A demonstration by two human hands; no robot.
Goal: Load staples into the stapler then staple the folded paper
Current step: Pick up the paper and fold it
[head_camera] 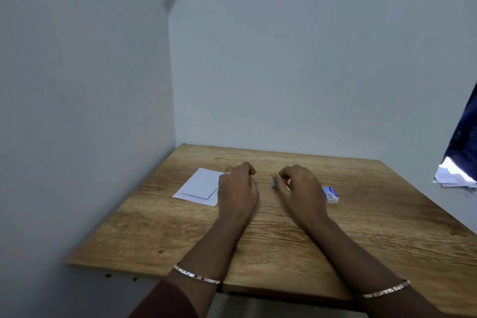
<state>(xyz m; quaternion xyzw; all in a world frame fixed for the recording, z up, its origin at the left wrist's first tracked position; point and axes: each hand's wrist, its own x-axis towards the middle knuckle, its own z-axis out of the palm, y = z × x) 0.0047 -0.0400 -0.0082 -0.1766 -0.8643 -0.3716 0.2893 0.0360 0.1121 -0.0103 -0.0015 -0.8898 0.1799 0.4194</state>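
Observation:
A folded white paper (198, 186) lies on the wooden table (284, 240) at the left. My left hand (238, 188) rests beside the paper's right edge with its fingers curled and nothing visible in it. My right hand (300, 188) is curled over a small blue stapler (274, 183), of which only one end shows below the fingertips. A small blue and white staple box (330, 195) lies on the table just right of my right hand.
Grey walls close the table in at the left and the back. At the far right edge hangs a dark blue cloth (464, 142) above some white papers (454, 175). Both wrists wear thin metal bangles.

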